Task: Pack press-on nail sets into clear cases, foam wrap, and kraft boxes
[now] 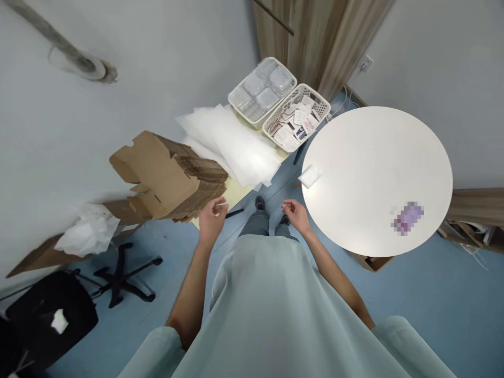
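My left hand (pixel 212 220) hovers by the near end of a stack of flattened brown cardboard boxes (pixel 165 178), thumb and fingers loosely curled with a gap between them. It holds nothing that I can see. My right hand (pixel 297 214) is in the air just left of the round white table (pixel 374 157), fingers bent and slightly apart, with nothing visible in them. A small white packet (pixel 310 176) lies at the table's left edge, above my right hand. White foam sheets (pixel 236 142) are piled beyond the cardboard boxes.
A white bin (pixel 255 122) of clear plastic packs stands beside a white basket (pixel 289 147) of printed cards. A pixelated purple item (pixel 408 218) lies on the round table. At left are a white plastic bag (pixel 88 231) and a black chair (pixel 55 315) with its wheeled base.
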{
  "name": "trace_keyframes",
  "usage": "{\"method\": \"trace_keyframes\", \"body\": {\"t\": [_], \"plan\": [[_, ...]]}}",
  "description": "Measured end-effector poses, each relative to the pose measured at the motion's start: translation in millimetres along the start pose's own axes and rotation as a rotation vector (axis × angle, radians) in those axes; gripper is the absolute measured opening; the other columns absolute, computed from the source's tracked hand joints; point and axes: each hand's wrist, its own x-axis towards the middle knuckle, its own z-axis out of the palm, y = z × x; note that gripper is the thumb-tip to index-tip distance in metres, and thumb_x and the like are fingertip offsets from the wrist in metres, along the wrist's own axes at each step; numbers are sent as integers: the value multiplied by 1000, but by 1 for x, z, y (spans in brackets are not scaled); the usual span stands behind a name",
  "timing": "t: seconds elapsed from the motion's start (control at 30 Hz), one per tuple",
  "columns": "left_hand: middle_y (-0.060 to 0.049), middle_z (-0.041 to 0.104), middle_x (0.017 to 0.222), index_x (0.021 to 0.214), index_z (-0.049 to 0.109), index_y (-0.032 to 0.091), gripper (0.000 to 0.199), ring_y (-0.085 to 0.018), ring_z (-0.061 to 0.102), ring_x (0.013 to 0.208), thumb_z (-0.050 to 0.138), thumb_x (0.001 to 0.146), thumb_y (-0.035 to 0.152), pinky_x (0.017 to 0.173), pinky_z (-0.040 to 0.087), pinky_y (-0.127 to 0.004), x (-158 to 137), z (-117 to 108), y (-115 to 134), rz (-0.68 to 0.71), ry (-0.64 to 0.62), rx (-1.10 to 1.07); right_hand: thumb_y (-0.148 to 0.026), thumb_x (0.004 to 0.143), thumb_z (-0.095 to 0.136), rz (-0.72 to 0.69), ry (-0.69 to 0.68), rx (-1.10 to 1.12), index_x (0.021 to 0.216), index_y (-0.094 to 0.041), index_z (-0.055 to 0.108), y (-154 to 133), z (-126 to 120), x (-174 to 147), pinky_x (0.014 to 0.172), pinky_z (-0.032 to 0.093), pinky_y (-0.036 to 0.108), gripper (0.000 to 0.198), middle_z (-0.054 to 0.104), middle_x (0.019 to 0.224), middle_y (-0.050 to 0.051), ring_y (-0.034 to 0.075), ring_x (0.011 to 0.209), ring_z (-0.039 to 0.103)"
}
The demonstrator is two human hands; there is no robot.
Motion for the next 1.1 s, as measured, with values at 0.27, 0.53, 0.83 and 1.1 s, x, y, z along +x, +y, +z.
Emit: {"method": "trace_keyframes", "body": {"t": [0.27, 0.53, 0.83, 1.1], "plan": [[-19, 73, 136, 125, 73, 15, 39, -39, 65, 133, 67, 93, 36, 115, 52, -53, 67, -110, -61, 112, 79, 504, -51, 97, 62, -136, -34, -38, 109, -23, 71, -55, 55, -2, 86, 60, 36, 32, 79, 98, 5, 22, 90, 77], [-14, 78, 132, 128, 77, 19, 39, -37, 72, 122, 60, 100, 40, 107, 54, -45, 104, -147, -81, 177, -235, 579, -43, 99, 61, -208, -34, -154, 109, -22, 73, -107, 144, 1, 84, 59, 33, 27, 80, 102, 5, 20, 88, 76], [-17, 82, 105, 114, 79, 20, 39, -36, 77, 98, 45, 105, 34, 94, 54, -44, 126, -148, -98, 254, -212, 516, -28, 108, 53, -293, -227, -632, 155, -23, 58, -164, 265, 16, 98, 54, 33, 48, 80, 120, 8, 22, 102, 75], [-13, 80, 109, 102, 82, 24, 28, -31, 75, 98, 55, 98, 31, 86, 56, -36, 115, -137, -112, 365, -206, 414, -21, 109, 43, -53, -374, -1117, 131, -24, 72, -191, 304, 27, 91, 57, 39, 36, 79, 122, 14, 30, 113, 76]]}}
